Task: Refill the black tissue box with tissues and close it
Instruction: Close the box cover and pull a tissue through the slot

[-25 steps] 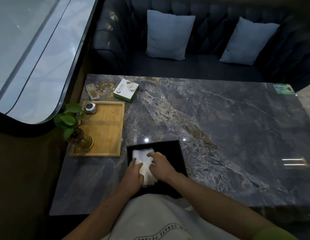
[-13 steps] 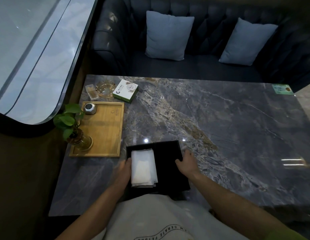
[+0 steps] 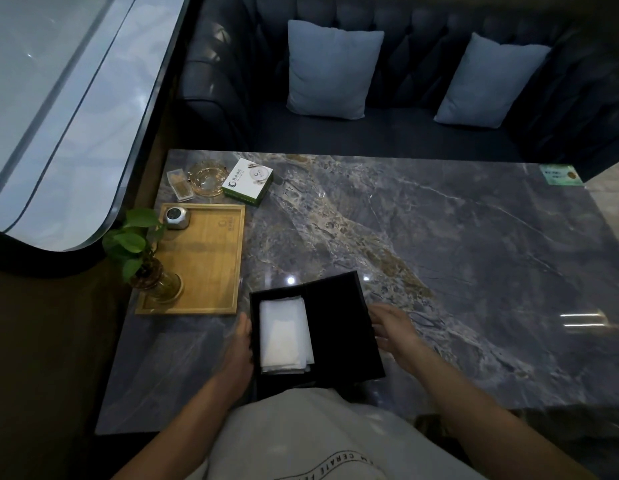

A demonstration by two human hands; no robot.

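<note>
**Black tissue box, open, tissues loaded**

Black tissue box (image 3: 339,327) lies flat and open in the lower centre of the frame, at the near edge of the marble table. Two halves side by side. Left half holds a stack of white tissues (image 3: 284,336), lying flat and filling most of that compartment; the stack's lower edges are slightly fanned. Right half is dark, contents not discernible. Box sits slightly rotated.

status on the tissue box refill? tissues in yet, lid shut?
Done: tissues lie inside the open black box, in its left half. In hand: the left hand is at the box's left wall, the right hand at the edge of the open right half, probably the lid. Left: closing; the box is still open.
</note>
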